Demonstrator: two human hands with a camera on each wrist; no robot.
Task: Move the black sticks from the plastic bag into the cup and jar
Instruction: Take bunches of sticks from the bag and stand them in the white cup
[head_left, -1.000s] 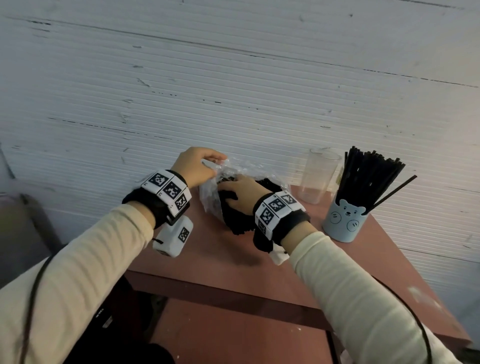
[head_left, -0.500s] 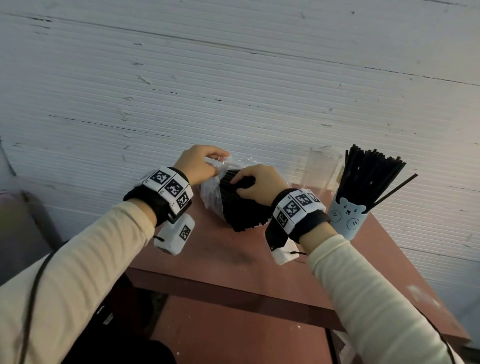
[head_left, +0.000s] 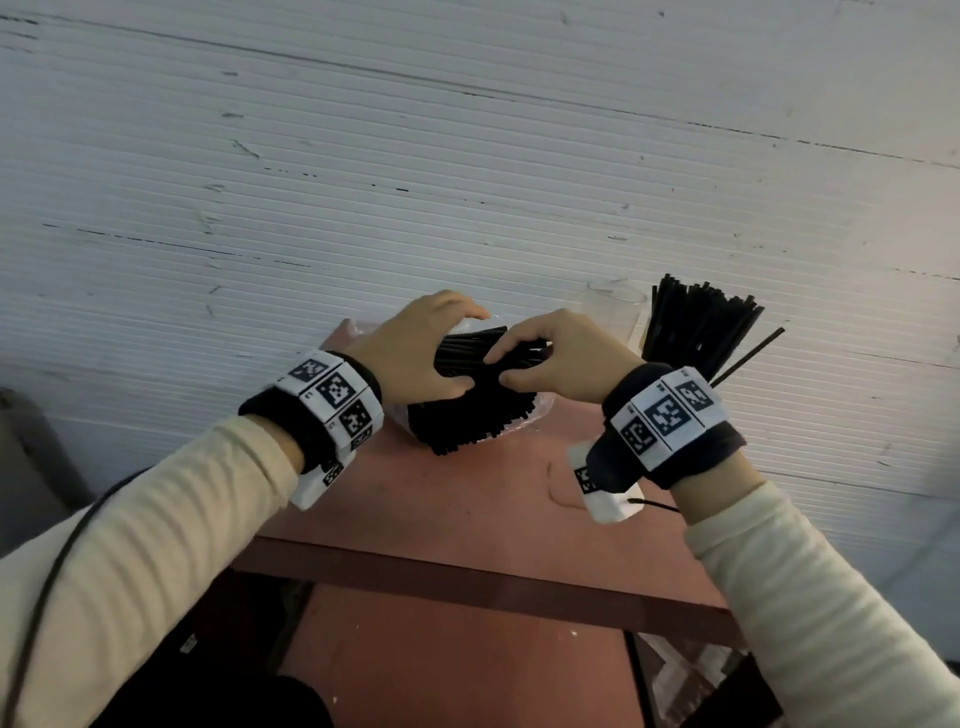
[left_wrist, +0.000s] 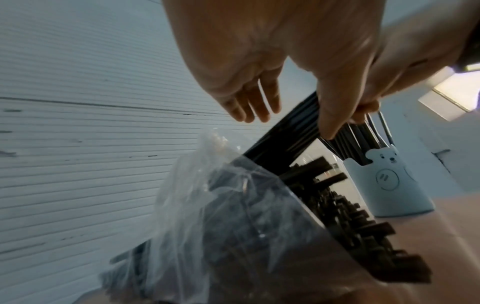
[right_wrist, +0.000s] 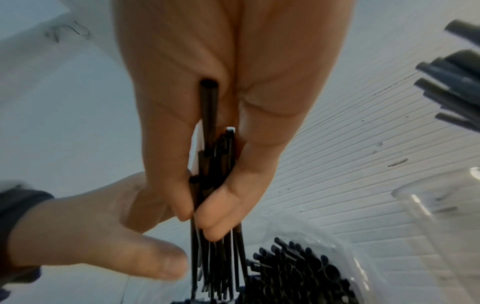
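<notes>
Between your two hands, toward the back edge of the reddish-brown desk (head_left: 467, 499), sits the work. Your right hand (head_left: 566, 358) is clenched around a small bunch of thin black plastic sticks (right_wrist: 218, 164), thumb on one side and fingers on the other, with the stick ends poking up past your palm in the right wrist view. Your left hand (head_left: 410, 353) is relaxed, fingers straight and slightly spread, thumb resting against the same bunch; it grips nothing that you can see in the left wrist view.

Just below both hands lies the crumpled clear plastic bag (left_wrist: 207, 205), tilted on the desk with its open mouth facing you and many more black sticks (head_left: 467, 421) jutting out of it. The bunch you hold rises out of that mouth.

To the right of the bag, near the back right corner of the desk, stands the pale blue cup with a bear face (left_wrist: 387, 181), upright and already crowded with black sticks that fan out above its rim. Between bag and cup, against the white ribbed wall (head_left: 467, 156), stands the clear plastic jar (head_left: 618, 306); whether it holds any sticks you cannot tell.
</notes>
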